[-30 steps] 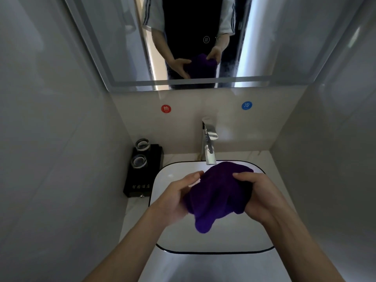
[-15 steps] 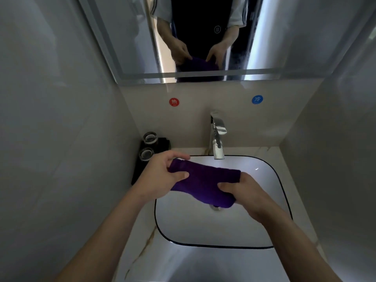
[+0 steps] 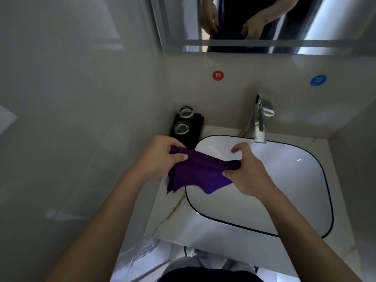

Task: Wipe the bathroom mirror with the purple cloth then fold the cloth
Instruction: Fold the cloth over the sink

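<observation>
The purple cloth (image 3: 200,171) is stretched between both hands above the left rim of the white sink (image 3: 284,180), its lower corners hanging loose. My left hand (image 3: 160,157) pinches its left top corner. My right hand (image 3: 246,169) pinches the bunched right end between thumb and fingers, the other fingers raised. The bathroom mirror (image 3: 305,19) runs along the top of the view and reflects both hands and the cloth.
A chrome tap (image 3: 259,121) stands behind the sink. A black tray (image 3: 196,127) with two glasses sits at the back left of the marble counter (image 3: 162,216). Red and blue round stickers mark the back wall. Walls close in on both sides.
The bunched cloth has been pulled out wider between my hands and shifted left over the sink's rim. The view has tilted down, so less of the mirror shows.
</observation>
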Demonstrator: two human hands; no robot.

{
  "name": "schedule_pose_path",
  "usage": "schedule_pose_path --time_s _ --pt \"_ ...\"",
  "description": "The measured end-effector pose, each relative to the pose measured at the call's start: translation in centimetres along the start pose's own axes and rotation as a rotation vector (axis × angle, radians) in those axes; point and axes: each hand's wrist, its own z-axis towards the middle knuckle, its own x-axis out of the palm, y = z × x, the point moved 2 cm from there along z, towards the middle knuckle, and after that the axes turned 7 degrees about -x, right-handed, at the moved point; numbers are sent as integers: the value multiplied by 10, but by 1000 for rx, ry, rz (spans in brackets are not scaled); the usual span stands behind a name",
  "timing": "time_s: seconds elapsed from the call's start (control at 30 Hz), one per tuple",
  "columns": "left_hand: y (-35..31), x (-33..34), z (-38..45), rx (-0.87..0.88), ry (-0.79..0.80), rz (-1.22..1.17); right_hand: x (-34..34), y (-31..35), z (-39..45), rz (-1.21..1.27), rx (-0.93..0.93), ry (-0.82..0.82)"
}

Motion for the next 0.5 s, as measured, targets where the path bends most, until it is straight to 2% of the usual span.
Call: schedule_pose_path --time_s 0.1,0.23,0.3,0.37,0.43,0.5 --pt "8 -15 1 6 -65 378 14 1 2 -161 -138 -11" --pt "14 -33 3 -58 -32 737 31 4 9 -112 -220 40" --pt "11 -40 8 -71 -73 819 36 13 18 -86 -238 48" --pt "3 -46 16 -69 -184 746 37 27 30 -79 -280 -18" --pt "-6 -53 23 -68 -309 513 35 44 39 -83 -364 -137" --pt "-14 -64 23 28 -449 326 34 61 41 -53 -477 -274"
